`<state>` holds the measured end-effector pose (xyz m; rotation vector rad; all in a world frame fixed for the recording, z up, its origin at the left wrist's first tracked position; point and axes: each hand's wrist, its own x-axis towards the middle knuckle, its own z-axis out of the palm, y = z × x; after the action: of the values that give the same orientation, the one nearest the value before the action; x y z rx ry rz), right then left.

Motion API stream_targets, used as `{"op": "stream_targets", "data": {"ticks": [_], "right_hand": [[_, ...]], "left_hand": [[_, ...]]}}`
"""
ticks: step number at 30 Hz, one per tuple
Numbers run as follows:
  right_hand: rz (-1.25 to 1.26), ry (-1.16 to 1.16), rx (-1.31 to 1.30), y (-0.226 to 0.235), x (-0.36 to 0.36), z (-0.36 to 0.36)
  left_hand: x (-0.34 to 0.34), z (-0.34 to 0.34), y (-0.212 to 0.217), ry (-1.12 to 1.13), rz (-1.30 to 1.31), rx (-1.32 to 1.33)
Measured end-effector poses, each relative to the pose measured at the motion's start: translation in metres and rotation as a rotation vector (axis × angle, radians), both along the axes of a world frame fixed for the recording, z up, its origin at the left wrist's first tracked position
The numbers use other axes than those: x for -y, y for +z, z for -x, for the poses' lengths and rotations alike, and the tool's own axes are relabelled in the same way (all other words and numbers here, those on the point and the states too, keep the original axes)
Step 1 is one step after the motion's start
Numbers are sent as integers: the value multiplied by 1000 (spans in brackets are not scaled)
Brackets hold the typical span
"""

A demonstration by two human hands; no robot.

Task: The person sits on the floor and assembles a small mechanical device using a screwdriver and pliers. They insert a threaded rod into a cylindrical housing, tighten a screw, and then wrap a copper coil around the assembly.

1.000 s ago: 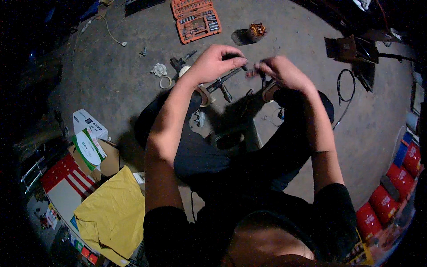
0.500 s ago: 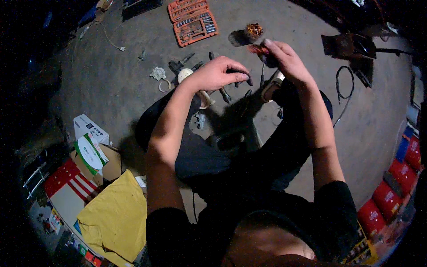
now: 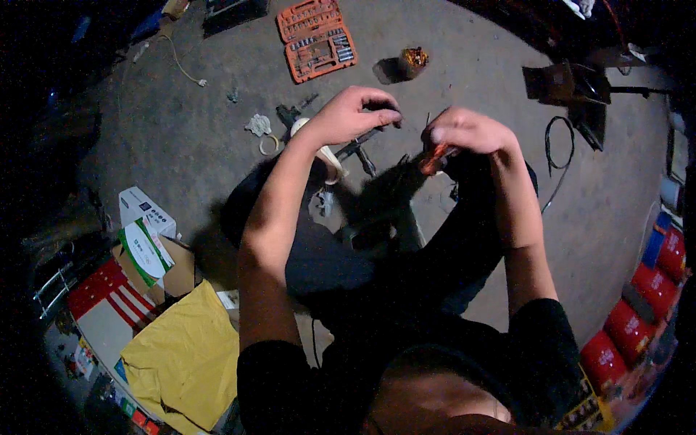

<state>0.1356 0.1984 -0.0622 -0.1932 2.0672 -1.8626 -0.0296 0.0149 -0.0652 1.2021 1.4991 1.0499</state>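
Observation:
My left hand [image 3: 357, 116] hovers above the floor between my knees, its fingers curled towards the thumb with dark fingertips. What it holds, if anything, I cannot make out. Just right of it, my right hand [image 3: 473, 132] is bent down and closed around a shiny reddish-orange piece [image 3: 433, 159], copper-like in colour. One end of that piece sticks out below the fingers; its exact kind is unclear. Under my left hand lie dark hand tools [image 3: 365, 158], partly hidden. Farther off stands a small container [image 3: 414, 62] with copper-coloured bits.
An orange socket set case [image 3: 319, 43] lies unfolded at the far side. A tape ring [image 3: 269, 145] and crumpled whitish piece [image 3: 258, 125] lie left. Right are a black cable [image 3: 560, 145] and red containers [image 3: 628, 324]; near left, a yellow sheet [image 3: 185, 355] and boxes [image 3: 147, 210].
My right hand has come back towards me from near the small container and turned downwards, bringing the reddish-orange piece along. My left hand has shifted only slightly.

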Motion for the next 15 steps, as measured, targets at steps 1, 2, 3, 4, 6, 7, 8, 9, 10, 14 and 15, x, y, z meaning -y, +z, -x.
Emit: {"op": "stream_targets", "data": {"ticks": [1, 2, 3, 4, 6, 7, 8, 9, 10, 14, 15], "right_hand": [[-195, 101, 41, -7, 4, 1], [-443, -50, 84, -13, 9, 1], [-572, -286, 116, -9, 16, 6], [-641, -485, 94, -18, 16, 14], [-548, -777, 67, -13, 18, 22], [-271, -748, 155, -5, 13, 20], [5, -706, 243, 8, 12, 15], [282, -653, 327, 15, 10, 11], [267, -415, 203, 14, 4, 4], [-398, -160, -1, -18, 9, 5], [-389, -365, 13, -20, 13, 9]], "left_hand": [[3, -1, -2, 37, 32, 26], [1, -1, -5, 62, 45, 40], [2, -3, -5, 92, 63, 59], [0, -6, -3, 116, 154, 37], [3, -17, 0, 81, 94, 160], [2, -17, 4, 32, 89, 181], [1, -16, 5, 24, 104, 139], [0, -13, 5, 76, 97, 103], [-2, -8, 5, 130, 91, 69], [-5, -4, 12, 157, 46, 0], [-5, -8, 14, 124, 46, -52]]}}
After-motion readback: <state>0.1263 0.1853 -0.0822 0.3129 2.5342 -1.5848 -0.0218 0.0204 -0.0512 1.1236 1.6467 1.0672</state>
